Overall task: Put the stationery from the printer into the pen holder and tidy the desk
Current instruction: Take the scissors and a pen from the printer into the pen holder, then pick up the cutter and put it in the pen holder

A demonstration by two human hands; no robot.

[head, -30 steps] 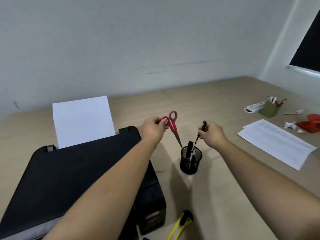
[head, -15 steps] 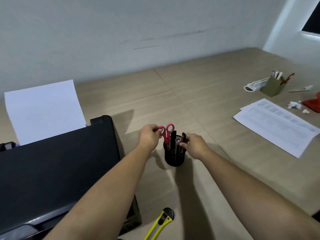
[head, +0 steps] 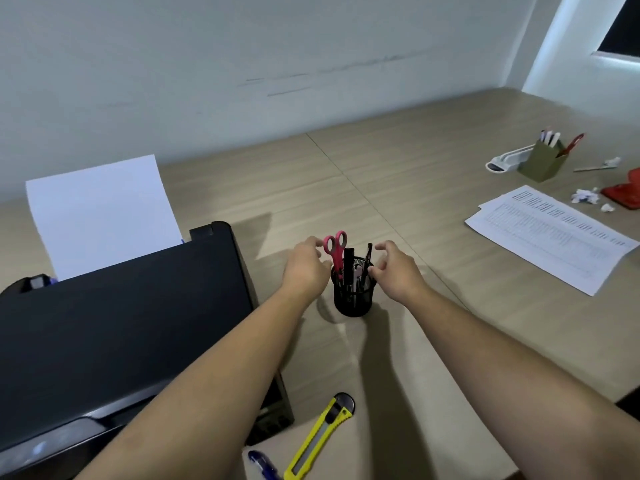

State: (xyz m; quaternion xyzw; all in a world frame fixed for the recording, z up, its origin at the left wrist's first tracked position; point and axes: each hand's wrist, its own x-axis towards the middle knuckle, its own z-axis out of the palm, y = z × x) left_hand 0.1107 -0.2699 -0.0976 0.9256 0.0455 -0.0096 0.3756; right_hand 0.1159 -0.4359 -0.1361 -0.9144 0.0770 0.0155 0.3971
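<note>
A person's two hands flank a black mesh pen holder (head: 353, 296) standing upright on a wood-grain desk (head: 398, 174). The left hand (head: 306, 268) sits just to the holder's left, fingers loosely curled and parted, gripping nothing. The right hand (head: 398, 271) sits just to its right, fingers spread and bent, fingertips near the rim; it too is empty.

Between the hands, pink-handled scissors (head: 335, 247) stand in the holder with their long axis near vertical, handle loops up and blades down inside the mesh. Beside them a black marker (head: 348, 268) and a slim black pen (head: 367, 261) also stand upright, tips down, the pen leaning slightly towards the right hand.

Left of the left forearm lies a black printer (head: 121, 334), with a white sheet of paper (head: 100, 213) rising from its rear feed. Nearer the person than both hands, between the forearms, a yellow utility knife (head: 320, 441) lies flat on the desk, its long axis diagonal and its black end pointing up and right towards the holder. A blue pen (head: 263, 464) lies just left of the knife at the lower edge.

Well off beyond the right hand lie printed sheets (head: 550, 237), an olive-green pen holder (head: 543, 161), crumpled paper scraps (head: 587, 195) and a red object (head: 625, 194) cut by the frame edge.
</note>
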